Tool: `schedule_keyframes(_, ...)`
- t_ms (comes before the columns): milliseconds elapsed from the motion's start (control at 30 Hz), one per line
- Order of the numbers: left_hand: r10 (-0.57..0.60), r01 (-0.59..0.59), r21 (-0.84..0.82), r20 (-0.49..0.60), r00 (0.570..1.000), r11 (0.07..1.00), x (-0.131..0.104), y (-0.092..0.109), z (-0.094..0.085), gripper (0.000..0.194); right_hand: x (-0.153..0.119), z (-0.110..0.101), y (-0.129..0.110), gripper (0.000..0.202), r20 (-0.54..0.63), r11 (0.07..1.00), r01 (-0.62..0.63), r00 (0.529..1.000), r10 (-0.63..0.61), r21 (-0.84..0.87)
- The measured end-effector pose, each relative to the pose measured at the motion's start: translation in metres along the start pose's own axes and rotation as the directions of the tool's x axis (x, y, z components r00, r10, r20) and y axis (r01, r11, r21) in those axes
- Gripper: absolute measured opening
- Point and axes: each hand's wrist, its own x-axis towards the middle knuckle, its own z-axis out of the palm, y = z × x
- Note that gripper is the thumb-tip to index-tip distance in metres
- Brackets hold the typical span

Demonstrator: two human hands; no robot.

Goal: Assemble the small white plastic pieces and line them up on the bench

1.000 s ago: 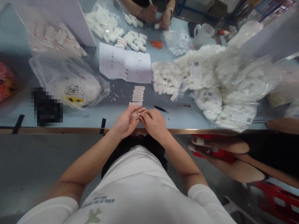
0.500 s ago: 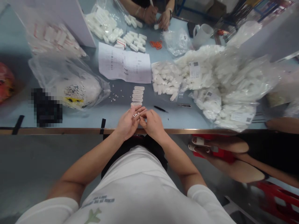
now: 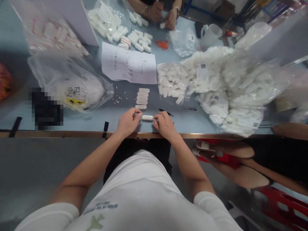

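Casing [image 3: 147, 117]: one, white, oblong; centre of frame, lying crosswise between left hand [image 3: 129, 122] and right hand [image 3: 165, 124], pinched at its ends by fingertips of each. Judged light, stiff, probably plastic; smooth, so apt to slip; perhaps liable to crack if squeezed hard. Best taken lightly by both ends, upper face left free. Similar pieces [image 3: 142, 98]: stacked just above in frame.

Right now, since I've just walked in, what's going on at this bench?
The person's left-hand grip and right-hand grip hold opposite ends of one small white piece at the table's near edge. Similar pieces lie in a column beyond it, with tiny white bits scattered to the left. Another person's hands show farther back.
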Motion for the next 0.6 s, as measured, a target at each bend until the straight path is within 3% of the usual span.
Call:
schedule_keyframes(167, 0.138, -0.162, 0.252, 0.110, 0.984, 0.954, 0.004, -0.011, 0.009, 0.040, 0.000, 0.004, 0.000, 0.018, 0.035, 0.999, 0.034, 0.999, -0.033, -0.040)
schedule_keyframes(433, 0.182, -0.226, 0.300, 0.167, 0.969, 0.927, 0.001, -0.009, 0.012, 0.038, 0.006, 0.000, -0.001, 0.028, 0.102, 0.978, 0.125, 0.989, -0.109, -0.169)
schedule_keyframes(600, 0.189, -0.224, 0.255, 0.153, 0.970, 0.941, 0.000, -0.010, 0.013, 0.037, 0.008, -0.012, -0.005, 0.030, 0.188, 0.922, 0.258, 0.960, -0.209, -0.290)
